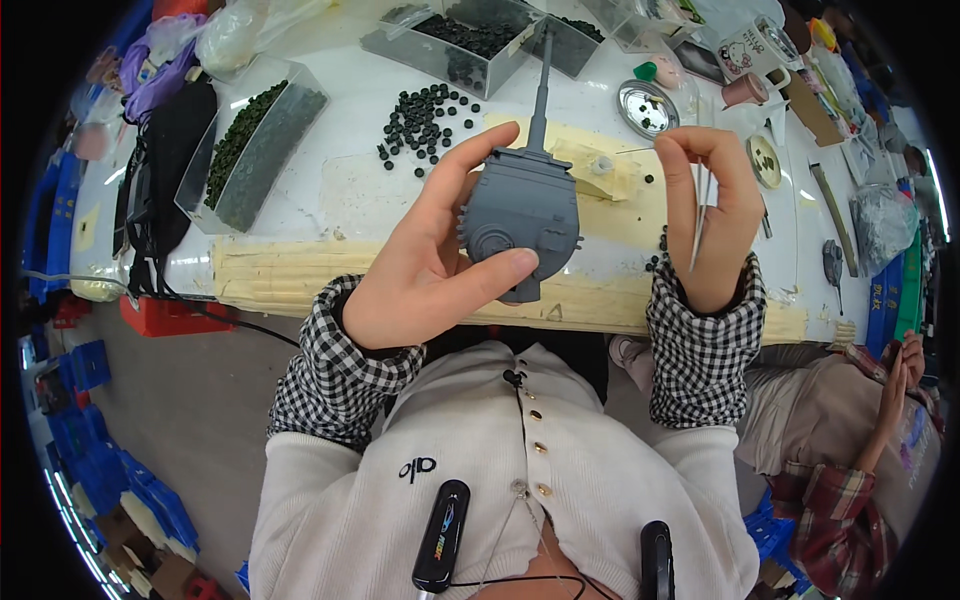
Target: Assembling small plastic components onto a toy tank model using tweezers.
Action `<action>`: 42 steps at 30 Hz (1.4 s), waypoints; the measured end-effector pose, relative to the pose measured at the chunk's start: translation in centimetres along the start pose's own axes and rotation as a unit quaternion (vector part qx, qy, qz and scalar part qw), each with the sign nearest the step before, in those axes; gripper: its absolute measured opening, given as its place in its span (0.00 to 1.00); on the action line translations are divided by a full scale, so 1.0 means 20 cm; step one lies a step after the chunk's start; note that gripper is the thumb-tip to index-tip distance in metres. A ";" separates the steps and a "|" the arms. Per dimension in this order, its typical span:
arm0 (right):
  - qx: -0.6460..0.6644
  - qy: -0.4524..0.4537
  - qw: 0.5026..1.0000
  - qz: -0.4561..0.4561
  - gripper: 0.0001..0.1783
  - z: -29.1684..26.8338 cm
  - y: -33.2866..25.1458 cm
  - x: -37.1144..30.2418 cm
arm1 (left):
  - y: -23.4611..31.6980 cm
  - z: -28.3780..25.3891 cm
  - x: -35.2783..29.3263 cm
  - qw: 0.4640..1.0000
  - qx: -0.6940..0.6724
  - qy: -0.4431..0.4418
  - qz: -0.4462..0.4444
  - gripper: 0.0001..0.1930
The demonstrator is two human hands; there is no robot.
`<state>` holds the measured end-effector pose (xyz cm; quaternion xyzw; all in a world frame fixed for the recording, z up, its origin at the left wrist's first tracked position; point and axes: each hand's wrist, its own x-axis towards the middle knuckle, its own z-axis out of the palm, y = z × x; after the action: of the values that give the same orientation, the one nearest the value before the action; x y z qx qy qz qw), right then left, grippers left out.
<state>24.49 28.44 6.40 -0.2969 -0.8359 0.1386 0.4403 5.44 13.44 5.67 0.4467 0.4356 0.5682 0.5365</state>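
We see a matte grey model tank turret, hard and plastic-like, held above the front edge of the white counter; its rounded body carries raised discs, ribs and small lugs, and its long, stepped barrel tapers away from the person. The left grip, a bare hand, grasps the turret: the thumb lies across the rear of the upper face and the index finger runs up the left flank. The right grip is apart from the turret, to its right, with thumb and fingers pinched around a slender, pale, pointed tool; a fine dark line shows at the fingertips, and we cannot tell whether it belongs to the tool. Both wrists wear gathered cuffs of black-and-white checked cloth. Beyond the left grip we note a scatter of small, squat black discs, and, to the left, a clear, straight-walled bin heaped with dark green pieces. Farther back stands a second transparent bin of black pieces. Crinkled cream tape covers the counter's front edge. To the right of the barrel we find a round, shiny metal dish, a glossy white mug and a pink cup.
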 end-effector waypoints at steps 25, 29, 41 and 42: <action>0.241 -0.108 0.964 -0.033 0.07 0.01 -0.25 -0.05 | -0.03 0.02 0.01 0.999 0.010 -0.030 0.013 0.42; 0.234 -0.116 0.965 -0.037 0.08 0.01 -0.26 -0.05 | -0.03 0.02 0.01 0.999 0.004 -0.032 0.015 0.42; 0.221 -0.120 0.967 -0.047 0.08 0.00 -0.26 -0.05 | -0.03 0.04 0.02 0.999 0.006 -0.028 0.015 0.42; 0.222 -0.121 0.966 -0.046 0.08 0.00 -0.26 -0.05 | -0.03 0.04 0.01 1.000 -0.004 -0.027 0.015 0.42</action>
<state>22.93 23.68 8.28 -0.1340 -0.8440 0.3351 0.3967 6.29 13.77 5.25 0.4661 0.4124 0.5656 0.5410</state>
